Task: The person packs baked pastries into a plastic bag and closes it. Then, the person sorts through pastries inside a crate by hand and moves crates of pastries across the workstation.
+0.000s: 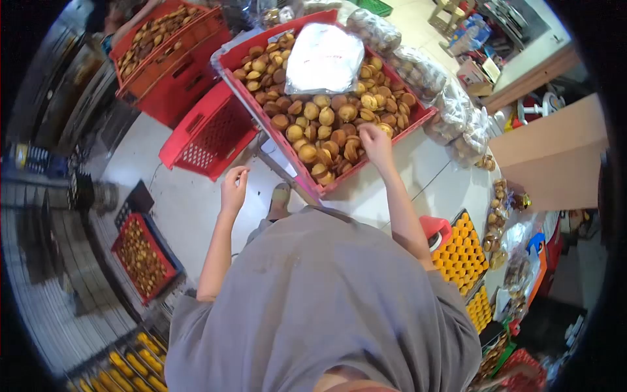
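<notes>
My right hand (pixel 377 145) is over the right side of a large red crate (pixel 261 121), its fingers curled down among small round golden-brown cakes (pixel 325 115). One yellowish cake (pixel 385 129) lies right beside its knuckles. What those fingers hold, if anything, is hidden. A white plastic bag (pixel 324 59) lies flat on top of the cakes, towards the far edge. My left hand (pixel 234 189) hangs in the air left of the crate, fingers curled in, and nothing shows in it. It is nearest to an upended red basket (pixel 208 140).
Another red crate of cakes (pixel 166 91) stands at the far left, with a person's arm behind it. Filled clear bags (pixel 418 72) line the right side. Trays of orange-yellow pieces (pixel 460 251) are at my right. A smaller red crate (pixel 145 258) sits at lower left.
</notes>
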`<move>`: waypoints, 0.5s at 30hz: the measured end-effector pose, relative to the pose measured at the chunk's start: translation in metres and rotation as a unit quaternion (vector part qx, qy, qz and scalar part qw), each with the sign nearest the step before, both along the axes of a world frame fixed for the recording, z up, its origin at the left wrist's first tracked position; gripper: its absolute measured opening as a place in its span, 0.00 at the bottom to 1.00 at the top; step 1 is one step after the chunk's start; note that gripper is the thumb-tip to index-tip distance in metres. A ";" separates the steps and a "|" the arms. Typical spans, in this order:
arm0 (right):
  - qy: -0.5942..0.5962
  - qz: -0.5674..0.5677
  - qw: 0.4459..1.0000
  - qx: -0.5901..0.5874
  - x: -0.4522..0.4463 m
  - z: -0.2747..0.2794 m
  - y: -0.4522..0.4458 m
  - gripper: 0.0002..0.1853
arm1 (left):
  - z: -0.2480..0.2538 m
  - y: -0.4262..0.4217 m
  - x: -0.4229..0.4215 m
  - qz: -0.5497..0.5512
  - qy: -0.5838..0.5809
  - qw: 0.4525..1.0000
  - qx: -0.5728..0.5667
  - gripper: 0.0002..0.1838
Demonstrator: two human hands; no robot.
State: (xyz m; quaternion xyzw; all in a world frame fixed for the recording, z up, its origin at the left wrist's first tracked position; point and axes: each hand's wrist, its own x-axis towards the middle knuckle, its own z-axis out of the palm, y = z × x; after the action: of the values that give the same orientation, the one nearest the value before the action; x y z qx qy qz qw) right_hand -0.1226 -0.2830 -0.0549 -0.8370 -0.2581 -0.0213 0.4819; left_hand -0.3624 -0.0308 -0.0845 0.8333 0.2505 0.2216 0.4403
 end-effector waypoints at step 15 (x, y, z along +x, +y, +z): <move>0.198 -0.228 0.933 -0.194 0.155 0.019 0.163 0.33 | -0.155 0.175 0.036 -0.333 0.251 0.907 0.060 0.14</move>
State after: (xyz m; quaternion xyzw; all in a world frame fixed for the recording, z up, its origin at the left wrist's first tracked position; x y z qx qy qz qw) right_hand 0.0327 -0.1204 -0.0356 -0.9378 0.0416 0.0858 0.3337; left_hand -0.3266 0.1442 -0.2399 0.9211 0.0468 -0.1400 0.3602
